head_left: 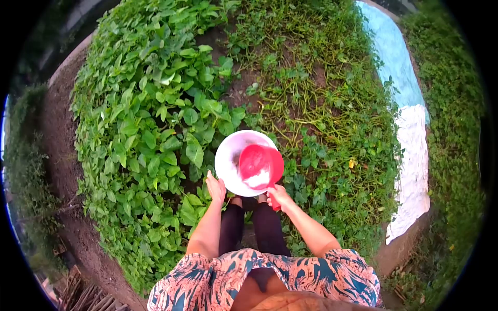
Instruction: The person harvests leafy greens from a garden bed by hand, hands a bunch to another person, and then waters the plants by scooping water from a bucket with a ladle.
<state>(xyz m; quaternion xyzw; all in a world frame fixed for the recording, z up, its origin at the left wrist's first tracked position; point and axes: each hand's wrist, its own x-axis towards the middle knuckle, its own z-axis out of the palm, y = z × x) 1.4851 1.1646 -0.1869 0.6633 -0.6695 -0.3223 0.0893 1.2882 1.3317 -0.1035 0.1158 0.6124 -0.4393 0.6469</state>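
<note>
A white bowl (225, 158) is in front of my body, above my feet, with something dark at its bottom. My left hand (215, 187) is at the bowl's lower left rim, fingers against its outside. My right hand (278, 197) is closed around the handle of a red scoop (278, 161), whose round cup is over the right part of the bowl. White material, or a bright reflection, shows in the lower part of the cup; I cannot tell which.
Dense leafy green plants (150, 140) grow on the left. Thinner, tangled plants (321, 103) cover the right side. A light blue and white sheet (412, 160) runs along the right edge. Bare soil (65, 155) and a pile of sticks (85, 295) lie at left.
</note>
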